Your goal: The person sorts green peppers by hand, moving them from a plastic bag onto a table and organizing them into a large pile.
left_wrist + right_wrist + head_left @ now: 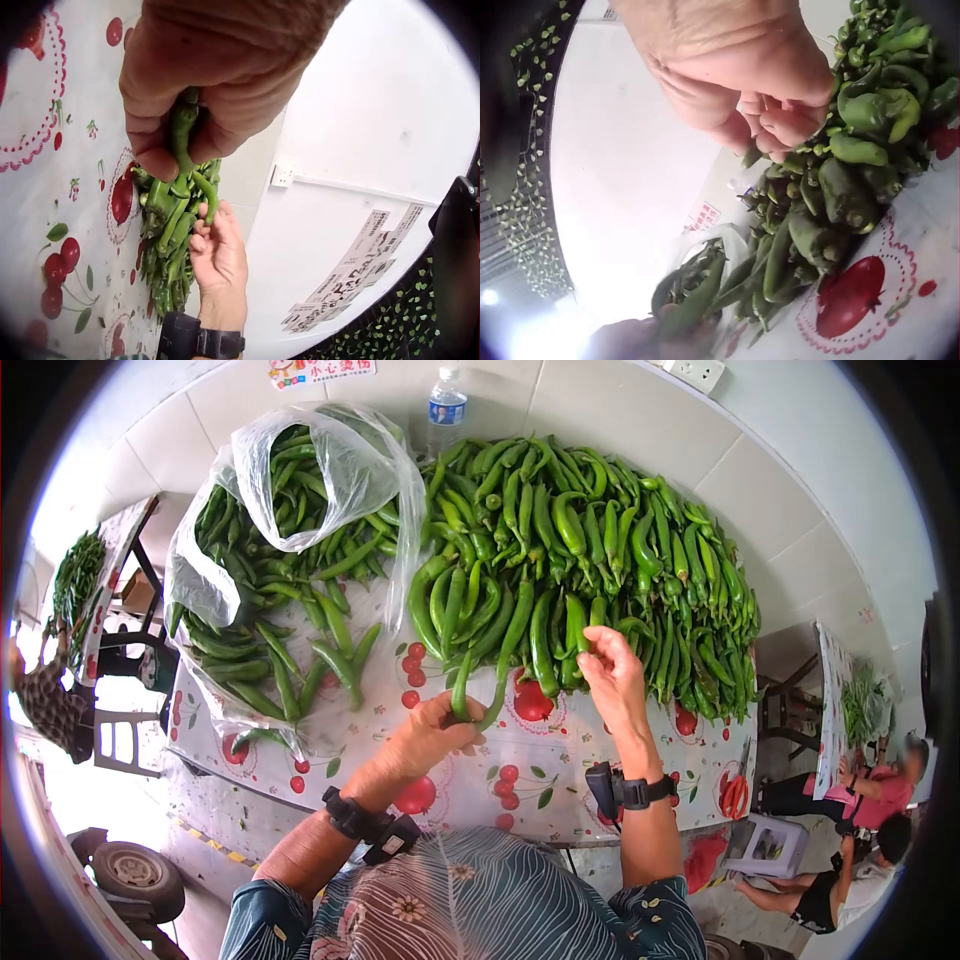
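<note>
My left hand (440,732) grips a small bunch of long green peppers (462,690) just above the table's front edge; the left wrist view shows the fingers of that left hand (187,112) curled round their stems (182,131). My right hand (600,655) reaches into the front of the big pepper pile (590,540) and pinches one pepper (577,622). In the right wrist view the right hand (769,131) has curled fingers on a pepper tip (751,156). The right hand (217,251) also shows in the left wrist view, touching a pepper (208,196).
A clear plastic bag (330,470) with more peppers lies open on the left of the cherry-print tablecloth (560,760). A water bottle (447,402) stands against the tiled wall. People sit at other tables at far left and right, and a stool (765,847) stands lower right.
</note>
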`<state>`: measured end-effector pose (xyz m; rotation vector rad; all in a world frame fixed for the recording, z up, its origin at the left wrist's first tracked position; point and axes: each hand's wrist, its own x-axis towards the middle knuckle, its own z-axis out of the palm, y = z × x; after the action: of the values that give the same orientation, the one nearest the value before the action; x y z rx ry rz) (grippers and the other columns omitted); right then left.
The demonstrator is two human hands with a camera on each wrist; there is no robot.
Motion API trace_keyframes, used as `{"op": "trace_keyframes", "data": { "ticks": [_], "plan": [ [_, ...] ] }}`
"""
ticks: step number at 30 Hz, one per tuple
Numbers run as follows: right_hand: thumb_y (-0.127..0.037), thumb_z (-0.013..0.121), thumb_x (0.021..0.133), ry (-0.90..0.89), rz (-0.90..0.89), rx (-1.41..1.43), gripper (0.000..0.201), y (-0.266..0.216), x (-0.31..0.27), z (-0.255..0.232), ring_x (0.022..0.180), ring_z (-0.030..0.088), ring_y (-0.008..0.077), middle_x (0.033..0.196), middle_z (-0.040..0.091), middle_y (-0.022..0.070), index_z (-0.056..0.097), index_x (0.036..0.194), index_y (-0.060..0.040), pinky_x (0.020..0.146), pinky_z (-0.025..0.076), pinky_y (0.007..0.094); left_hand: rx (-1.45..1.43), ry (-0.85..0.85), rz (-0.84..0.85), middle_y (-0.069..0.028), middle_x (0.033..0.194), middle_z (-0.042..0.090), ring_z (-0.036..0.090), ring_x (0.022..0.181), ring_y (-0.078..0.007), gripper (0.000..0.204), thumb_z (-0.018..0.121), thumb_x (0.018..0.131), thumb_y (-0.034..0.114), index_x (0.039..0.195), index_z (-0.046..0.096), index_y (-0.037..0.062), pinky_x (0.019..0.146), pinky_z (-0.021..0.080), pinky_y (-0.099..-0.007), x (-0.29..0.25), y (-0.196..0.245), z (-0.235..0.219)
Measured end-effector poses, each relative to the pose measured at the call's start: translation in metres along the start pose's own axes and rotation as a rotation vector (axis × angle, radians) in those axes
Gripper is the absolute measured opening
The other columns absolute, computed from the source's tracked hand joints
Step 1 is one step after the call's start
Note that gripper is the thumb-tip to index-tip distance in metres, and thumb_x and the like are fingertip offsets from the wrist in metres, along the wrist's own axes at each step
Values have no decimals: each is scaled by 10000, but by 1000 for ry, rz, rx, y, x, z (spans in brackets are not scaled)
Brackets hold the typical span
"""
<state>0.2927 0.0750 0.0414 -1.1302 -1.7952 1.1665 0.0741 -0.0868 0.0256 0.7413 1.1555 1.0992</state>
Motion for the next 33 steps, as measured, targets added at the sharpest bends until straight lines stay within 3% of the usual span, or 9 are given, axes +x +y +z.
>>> {"op": "trace_keyframes", "data": {
  "ticks": [5, 9, 12, 18, 24, 25, 28, 29, 33],
  "plan": [
    [-54, 615, 871, 28, -115, -235, 227, -14, -5, 7, 733, 563, 77, 942, 653, 59, 638, 1093, -14, 659, 480, 249, 13, 26, 34, -99, 1065, 617, 641, 880, -161, 209, 563, 870, 2, 1079, 560, -10, 785, 539, -305, -3, 6, 1],
    [-107, 625, 903, -186, 116, -178, 148, -57, -26, 15, 746, 574, 63, 811, 652, 29, 658, 1024, -30, 659, 461, 233, -126, 100, 105, -100, 1060, 616, 640, 892, -164, 245, 562, 876, -4, 1119, 539, -10, 828, 541, -317, -1, 19, 10],
    [-100, 613, 916, -421, 253, 23, 159, -61, -38, 37, 786, 588, 79, 873, 655, 37, 636, 1037, 1, 687, 477, 240, -200, 44, 149, -97, 1060, 617, 638, 899, -164, 252, 548, 899, 16, 1149, 522, -6, 847, 541, -327, 11, 24, 19],
    [-43, 605, 909, -234, 342, 561, 232, -41, -39, 57, 815, 594, 114, 935, 634, 74, 554, 1119, 42, 715, 504, 257, -114, -38, 204, -100, 1077, 615, 642, 922, -178, 234, 503, 950, 100, 1161, 520, 0, 804, 562, -334, 20, 26, 24],
    [-70, 662, 864, -14, 344, 600, 235, -48, -23, 42, 684, 554, 65, 865, 609, 40, 544, 1053, 4, 518, 424, 192, 647, 158, 202, -82, 805, 659, 658, 649, -162, 211, 559, 916, 132, 1069, 561, -13, 512, 522, -269, 27, 74, 13],
    [-76, 665, 864, -11, 322, 598, 242, -42, -19, 37, 685, 556, 66, 868, 610, 37, 543, 1058, 1, 523, 427, 194, 707, 229, 285, -93, 643, 616, 616, 519, -159, 170, 595, 880, 147, 942, 573, -9, 455, 473, -276, 33, 73, 8],
    [-91, 670, 868, 6, 310, 582, 263, -41, -15, 33, 687, 565, 71, 893, 619, 29, 543, 1084, -10, 536, 440, 198, 935, 282, 288, -131, 622, 600, 620, 532, -225, 199, 629, 844, 174, 859, 553, -10, 489, 485, -336, 41, 94, 2],
    [-91, 668, 869, 13, 315, 576, 268, -39, -14, 34, 689, 568, 74, 899, 622, 32, 543, 1091, -9, 542, 444, 198, 1049, 337, 457, -152, 632, 603, 616, 567, -311, 249, 656, 814, 202, 818, 532, -14, 545, 500, -403, 55, 81, -10],
    [-85, 664, 872, 4, 347, 541, 296, -36, -13, 34, 701, 583, 85, 907, 632, 45, 535, 1126, -7, 558, 462, 201, 1135, 299, 307, -201, 770, 656, 641, 772, -393, 261, 677, 798, 198, 942, 603, -7, 698, 505, -462, 82, 79, -22]
  ]
}}
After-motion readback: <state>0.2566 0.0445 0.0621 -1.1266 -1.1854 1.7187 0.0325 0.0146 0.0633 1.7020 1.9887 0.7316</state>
